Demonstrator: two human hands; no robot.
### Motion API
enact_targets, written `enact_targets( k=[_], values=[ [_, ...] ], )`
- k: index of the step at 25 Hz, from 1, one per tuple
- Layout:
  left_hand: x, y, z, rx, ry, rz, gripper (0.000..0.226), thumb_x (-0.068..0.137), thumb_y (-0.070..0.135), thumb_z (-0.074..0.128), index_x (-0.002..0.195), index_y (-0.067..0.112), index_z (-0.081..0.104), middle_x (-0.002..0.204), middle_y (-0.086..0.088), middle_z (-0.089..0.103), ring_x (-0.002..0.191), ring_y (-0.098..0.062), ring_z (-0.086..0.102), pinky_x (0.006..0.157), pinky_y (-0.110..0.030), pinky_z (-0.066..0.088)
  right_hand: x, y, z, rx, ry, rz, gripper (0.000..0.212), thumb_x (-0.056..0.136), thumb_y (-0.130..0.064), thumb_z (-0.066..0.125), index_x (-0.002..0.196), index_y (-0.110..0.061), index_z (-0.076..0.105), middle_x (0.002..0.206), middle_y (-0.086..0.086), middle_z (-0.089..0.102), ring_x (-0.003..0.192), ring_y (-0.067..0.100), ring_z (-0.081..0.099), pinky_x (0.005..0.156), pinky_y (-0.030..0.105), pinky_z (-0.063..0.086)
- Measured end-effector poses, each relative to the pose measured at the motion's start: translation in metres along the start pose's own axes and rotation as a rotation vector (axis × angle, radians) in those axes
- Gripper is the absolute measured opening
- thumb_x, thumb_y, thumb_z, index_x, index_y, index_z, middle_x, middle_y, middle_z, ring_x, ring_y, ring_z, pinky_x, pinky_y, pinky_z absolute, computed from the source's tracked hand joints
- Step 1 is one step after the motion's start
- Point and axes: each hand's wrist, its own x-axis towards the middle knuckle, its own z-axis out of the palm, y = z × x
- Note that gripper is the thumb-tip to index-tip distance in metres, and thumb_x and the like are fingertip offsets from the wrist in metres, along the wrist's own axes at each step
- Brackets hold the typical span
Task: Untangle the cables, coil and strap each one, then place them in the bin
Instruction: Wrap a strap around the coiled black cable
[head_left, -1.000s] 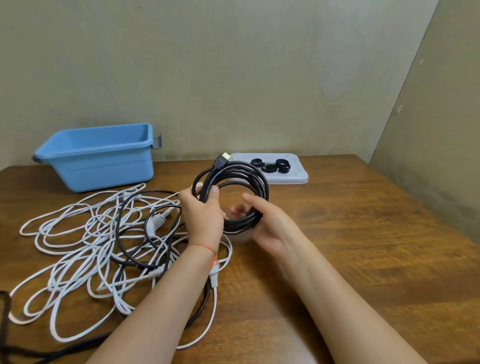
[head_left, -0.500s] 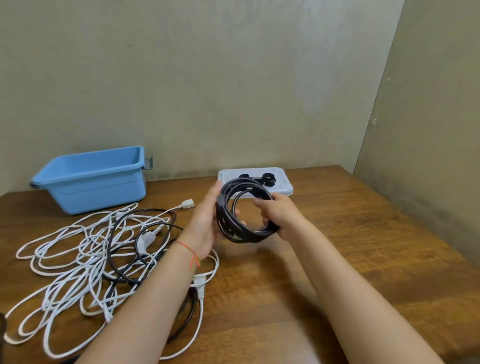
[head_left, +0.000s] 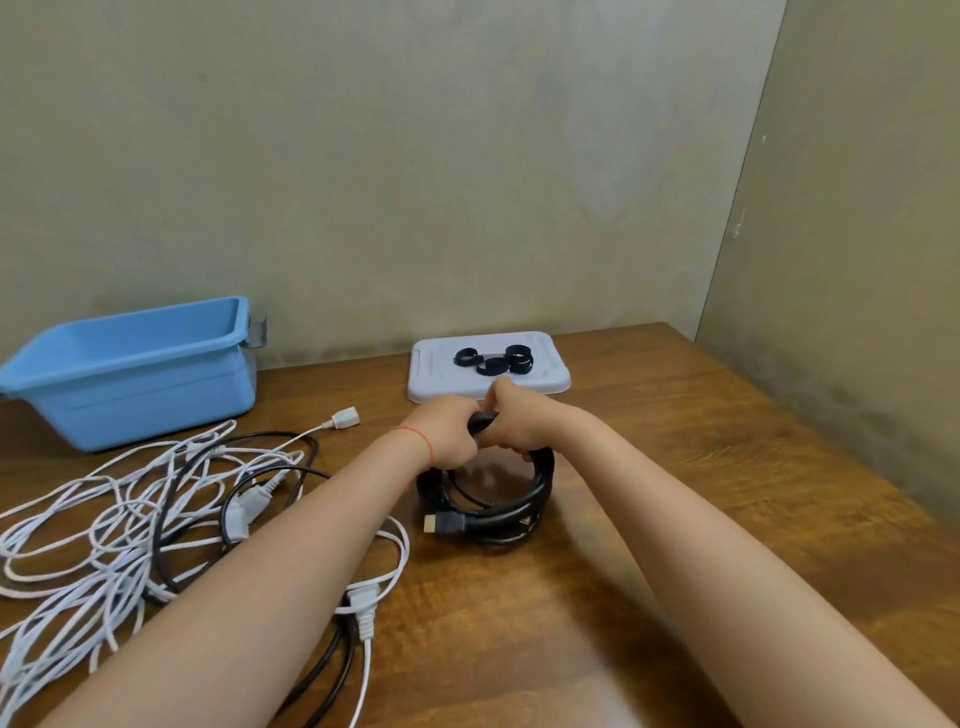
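— Which step is this?
— Coiling's done, I'd say — both the left hand (head_left: 447, 434) and the right hand (head_left: 511, 421) grip the coiled black rubber cable (head_left: 491, 499) at its top, the loop hanging below them.
— Next?
— A black strap loop (head_left: 492, 366), just beyond the knuckles.

Brown wooden table (head_left: 727, 493) (visible grain), plain beige wall (head_left: 415, 156) behind, second wall (head_left: 857, 208) at right
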Motion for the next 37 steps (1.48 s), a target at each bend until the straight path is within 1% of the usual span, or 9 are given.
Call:
enact_targets(
  k=[4, 6, 9, 16, 21, 25, 28, 34, 37],
  values=[
    [0.027, -0.025, 0.007, 0.065, 0.018, -0.052, 0.004, 0.096, 0.015, 0.049, 0.097, 0.018, 0.051, 0.096, -0.005, 0.057, 0.086, -0.023, 0.053, 0.067, -0.030, 0.039, 0.023, 0.014, -0.016, 0.035, 0.143, -0.041, 0.038, 0.087, -0.039, 0.068, 0.116, -0.017, 0.057, 0.108, 0.000, 0.061, 0.097, 0.017, 0.058, 0.073, 0.029, 0.047],
    [0.034, -0.038, 0.010, 0.062, 0.052, -0.088, 0.010, 0.095, 0.011, 0.044, 0.088, 0.018, 0.048, 0.091, -0.007, 0.055, 0.080, -0.023, 0.051, 0.063, -0.031, 0.037, 0.041, 0.020, -0.030, 0.060, 0.345, -0.026, 0.021, 0.092, -0.025, 0.058, 0.108, -0.014, 0.066, 0.106, 0.003, 0.065, 0.100, 0.020, 0.059, 0.071, 0.030, 0.047],
    [0.043, -0.054, 0.012, 0.095, 0.093, -0.110, 0.019, 0.093, 0.011, 0.041, 0.077, 0.021, 0.037, 0.082, -0.005, 0.049, 0.070, -0.020, 0.046, 0.057, -0.032, 0.033, 0.082, 0.024, -0.038, -0.129, 0.513, -0.013, 0.026, 0.092, -0.008, 0.050, 0.103, -0.019, 0.070, 0.111, 0.005, 0.057, 0.113, 0.025, 0.049, 0.087, 0.035, 0.043],
    [0.055, -0.069, 0.017, 0.033, 0.062, -0.093, 0.015, 0.094, 0.016, 0.041, 0.081, 0.022, 0.036, 0.084, -0.005, 0.052, 0.072, -0.022, 0.049, 0.057, -0.034, 0.033, 0.132, 0.021, -0.014, -0.448, 0.386, 0.055, 0.021, 0.095, -0.021, 0.056, 0.110, -0.028, 0.070, 0.122, 0.005, 0.046, 0.123, 0.026, 0.035, 0.094, 0.039, 0.030],
    [0.056, -0.070, 0.014, -0.043, 0.048, -0.110, 0.013, 0.094, 0.018, 0.046, 0.082, 0.022, 0.041, 0.087, -0.005, 0.053, 0.076, -0.023, 0.052, 0.058, -0.033, 0.035, 0.119, 0.004, -0.015, -0.207, 0.540, -0.054, 0.021, 0.094, -0.017, 0.055, 0.110, -0.012, 0.069, 0.116, 0.009, 0.057, 0.113, 0.027, 0.051, 0.081, 0.032, 0.040],
    [0.043, -0.070, 0.003, -0.648, 0.035, -0.217, 0.009, 0.087, 0.016, 0.065, 0.080, 0.011, 0.061, 0.073, -0.007, 0.063, 0.069, -0.023, 0.064, 0.068, -0.034, 0.053, 0.058, -0.037, -0.022, 0.402, 0.655, -0.203, 0.009, 0.094, -0.010, 0.052, 0.101, -0.009, 0.058, 0.087, 0.006, 0.064, 0.069, 0.008, 0.059, 0.060, 0.021, 0.043],
    [0.015, -0.061, -0.004, -1.058, -0.014, -0.219, 0.009, 0.094, 0.004, 0.059, 0.086, 0.007, 0.055, 0.055, -0.004, 0.050, 0.044, -0.017, 0.059, 0.047, -0.026, 0.052, 0.011, -0.053, -0.021, 0.629, 0.563, -0.280, 0.008, 0.097, -0.008, 0.053, 0.103, -0.008, 0.058, 0.067, 0.011, 0.054, 0.044, 0.005, 0.050, 0.044, 0.020, 0.041],
    [-0.044, -0.064, 0.012, -1.239, 0.026, -0.350, 0.014, 0.093, 0.008, 0.063, 0.082, 0.008, 0.056, 0.049, -0.001, 0.045, 0.042, -0.014, 0.054, 0.049, -0.026, 0.049, -0.045, -0.055, -0.003, 0.238, 0.364, -0.234, 0.007, 0.099, -0.021, 0.055, 0.104, -0.018, 0.059, 0.063, -0.003, 0.063, 0.052, 0.005, 0.050, 0.056, 0.019, 0.043],
    [-0.062, -0.066, 0.022, -1.469, 0.011, -0.356, 0.011, 0.091, 0.008, 0.067, 0.096, 0.000, 0.061, 0.049, 0.001, 0.042, 0.038, -0.008, 0.044, 0.055, -0.029, 0.054, -0.056, -0.059, 0.015, -0.044, 0.276, -0.228, 0.003, 0.099, -0.025, 0.055, 0.100, -0.023, 0.057, 0.072, -0.006, 0.068, 0.059, 0.004, 0.055, 0.054, 0.022, 0.039]
  ],
)
